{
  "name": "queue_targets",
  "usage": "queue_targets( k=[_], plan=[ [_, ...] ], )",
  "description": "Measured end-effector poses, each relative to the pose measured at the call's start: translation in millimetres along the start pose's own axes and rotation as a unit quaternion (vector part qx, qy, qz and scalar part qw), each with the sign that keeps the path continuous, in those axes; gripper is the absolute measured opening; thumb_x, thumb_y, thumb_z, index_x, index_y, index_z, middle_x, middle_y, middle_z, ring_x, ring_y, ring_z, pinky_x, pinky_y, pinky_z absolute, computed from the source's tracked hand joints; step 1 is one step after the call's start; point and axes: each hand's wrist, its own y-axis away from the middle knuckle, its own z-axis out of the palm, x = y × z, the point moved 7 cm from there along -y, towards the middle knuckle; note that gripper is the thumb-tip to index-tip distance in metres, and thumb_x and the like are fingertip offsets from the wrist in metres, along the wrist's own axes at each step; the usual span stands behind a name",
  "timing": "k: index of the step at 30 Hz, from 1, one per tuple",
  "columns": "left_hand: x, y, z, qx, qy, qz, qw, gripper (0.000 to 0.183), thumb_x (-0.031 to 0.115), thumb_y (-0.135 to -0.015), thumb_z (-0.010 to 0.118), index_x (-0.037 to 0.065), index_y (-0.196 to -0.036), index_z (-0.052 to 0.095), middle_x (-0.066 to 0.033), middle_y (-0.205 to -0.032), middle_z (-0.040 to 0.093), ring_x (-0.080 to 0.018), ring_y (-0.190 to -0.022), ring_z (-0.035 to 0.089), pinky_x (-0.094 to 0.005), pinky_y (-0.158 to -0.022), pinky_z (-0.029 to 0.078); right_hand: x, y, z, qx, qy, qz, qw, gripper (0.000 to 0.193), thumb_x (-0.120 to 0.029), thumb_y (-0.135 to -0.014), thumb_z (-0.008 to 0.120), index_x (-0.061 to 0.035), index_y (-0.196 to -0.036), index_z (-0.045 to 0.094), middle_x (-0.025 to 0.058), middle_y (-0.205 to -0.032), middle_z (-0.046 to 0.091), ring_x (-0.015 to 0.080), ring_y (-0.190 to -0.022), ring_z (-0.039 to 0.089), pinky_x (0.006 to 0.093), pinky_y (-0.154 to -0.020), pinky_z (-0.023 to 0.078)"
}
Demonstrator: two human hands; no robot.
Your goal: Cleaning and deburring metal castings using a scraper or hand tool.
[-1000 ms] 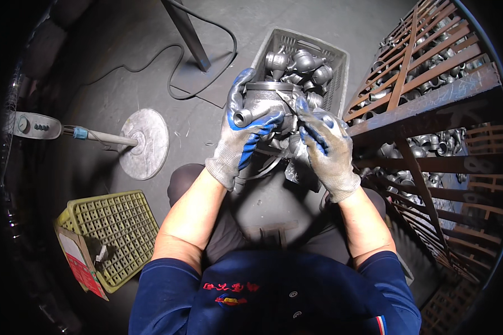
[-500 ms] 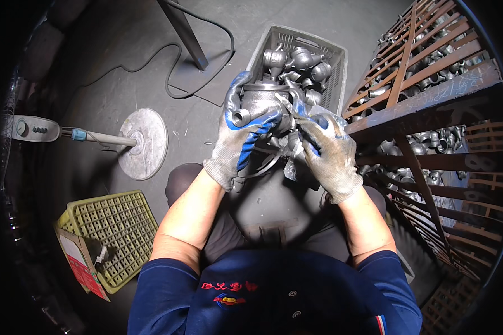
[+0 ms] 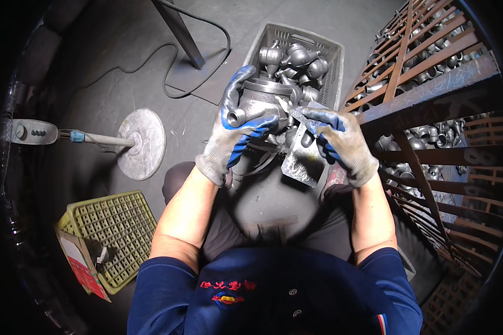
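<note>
I am monitoring the work area through the head camera. My left grip, wearing a grey-and-blue glove, is clasping a threaded metal fitting from its left side. The fitting is sitting between both grips, its threaded collar facing away and its short side port pointing toward the wearer. In this view it is overlapping the near edge of a grey plastic crate; I am not seeing clearly what is supporting it underneath.

My right grip, gloved likewise, is pinching a slim tool whose tip is reaching the fitting's right flank; its outline is blurring there. A flat metal plate is showing just below the fingers.

Similar metal castings are filling the crate. A rust-brown slatted cage is standing at the right, containing more fittings. At the left, a yellow-green crate and a round pedestal base are resting on the floor
</note>
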Motion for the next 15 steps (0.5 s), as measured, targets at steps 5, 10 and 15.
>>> queue_targets(
  k=[5,10,15],
  plan=[
    [-3,1,3,0.012,0.029,-0.045,0.998,0.076,-0.002,-0.072,0.072,0.004,-0.137,0.031,-0.0146,-0.123,0.048,-0.0219,-0.107,0.055,-0.0323,-0.086,0.052,0,1,-2,-0.034,-0.014,0.006,0.999,0.032,-0.003,-0.077,0.056,0.001,-0.107,0.064,0.0098,-0.096,0.064,0.0134,-0.086,0.059,0.0262,-0.078,0.046],
    [-2,3,0,0.01,-0.038,-0.019,0.999,0.072,-0.001,-0.076,0.069,0.005,-0.137,0.03,-0.0141,-0.122,0.05,-0.0223,-0.107,0.056,-0.0334,-0.087,0.052,-16,11,-1,0.069,0.105,-0.17,0.977,0.03,-0.007,-0.077,0.06,-0.0055,-0.107,0.066,0.0127,-0.097,0.066,0.0208,-0.086,0.063,0.0295,-0.079,0.048],
    [-3,6,10,0.008,0.027,-0.074,0.997,0.071,-0.002,-0.076,0.068,0.005,-0.136,0.031,-0.0134,-0.118,0.053,-0.021,-0.104,0.057,-0.0333,-0.086,0.053,-23,15,1,0.12,0.147,-0.188,0.964,0.03,-0.007,-0.077,0.061,-0.0099,-0.107,0.066,0.0122,-0.097,0.066,0.027,-0.087,0.062,0.0325,-0.078,0.049]
  ],
)
